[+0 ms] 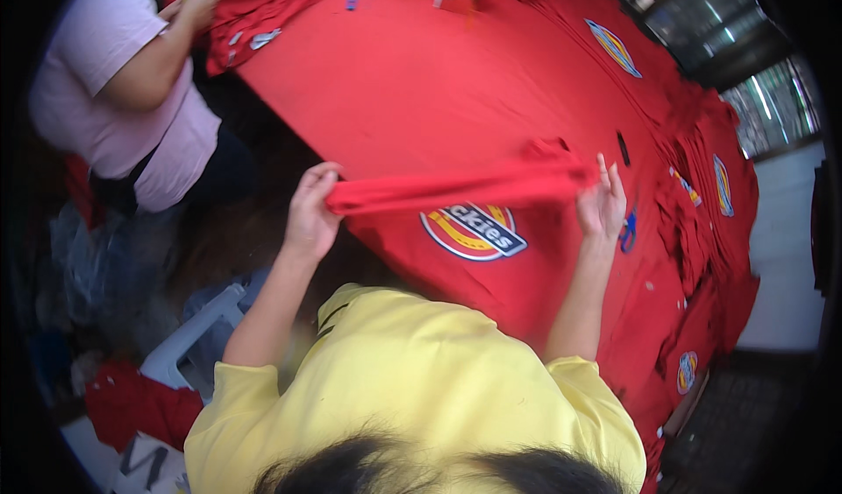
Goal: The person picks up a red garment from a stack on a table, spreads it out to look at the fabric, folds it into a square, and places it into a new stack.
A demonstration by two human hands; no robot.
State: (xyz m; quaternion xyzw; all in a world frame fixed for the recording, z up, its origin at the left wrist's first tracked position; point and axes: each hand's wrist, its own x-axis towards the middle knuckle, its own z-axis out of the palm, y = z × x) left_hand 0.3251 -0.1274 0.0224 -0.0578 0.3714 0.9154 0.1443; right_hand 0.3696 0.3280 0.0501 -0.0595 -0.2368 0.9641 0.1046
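Observation:
A red garment, likely a T-shirt [456,187], is stretched in a taut band between my two hands above the near part of the table. My left hand [313,213] is closed round its left end. At the other end, my right hand [602,203] pinches the cloth low in the fingers, with some fingertips pointing up. Just below the band shows a colourful printed emblem [474,231] on red cloth; whether it belongs to the held piece, I cannot tell. Blue-handled scissors [629,232] lie right of my right hand.
Red cloth covers the table [377,82], with printed red garments [702,204] heaped along its right side. A dark slim tool [624,148] lies there. At the far left stands a person [140,90] holding something yellow. A pale plastic stool [193,336] is on the floor at left.

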